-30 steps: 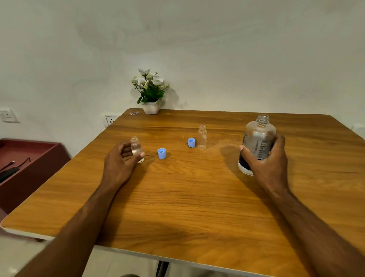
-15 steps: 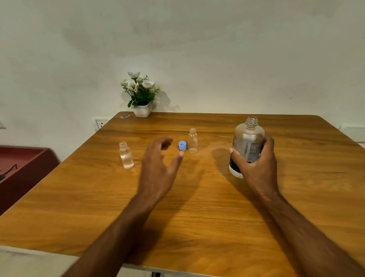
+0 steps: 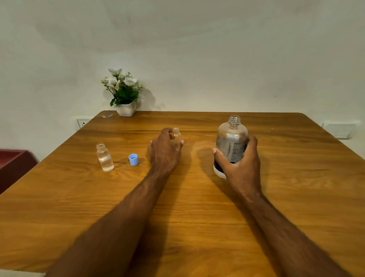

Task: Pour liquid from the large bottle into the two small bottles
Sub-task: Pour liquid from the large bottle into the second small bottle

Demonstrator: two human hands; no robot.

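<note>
Nearest to us, two bare forearms reach forward over the brown wood-grain table (image 3: pixel 202 231). Our right hand (image 3: pixel 240 165) is wrapped around the lower body of the large clear bottle with a printed label and a dark band near its base (image 3: pixel 231 144); thumb on the left side, fingers curled round the right. This large bottle is uncapped, stands roughly upright with a slight tilt, and its base sits at or just above the tabletop; we cannot tell which.

A little further out, our left hand (image 3: pixel 164 153) curls around the small clear glass bottle at the table's middle (image 3: pixel 176 134), whose open neck shows above the fingers. The thumb tip shows on its right side, so the hand seems to grasp it, though most of this bottle is hidden behind the hand.

To the left of that hand a small round blue plastic cap (image 3: pixel 133 159) lies on the wood with its open side up. Just beyond it to the left stands the other small clear bottle (image 3: pixel 104 157), uncapped, upright, with clear liquid inside, apart from both hands.

At the far edge of the table a white square pot of white artificial flowers with green leaves (image 3: pixel 124 94) sits against the pale wall (image 3: pixel 215 53). A white wall socket (image 3: pixel 81 123) shows below the table's far left corner, and a dark red cabinet (image 3: pixel 5 167) stands at the left.
</note>
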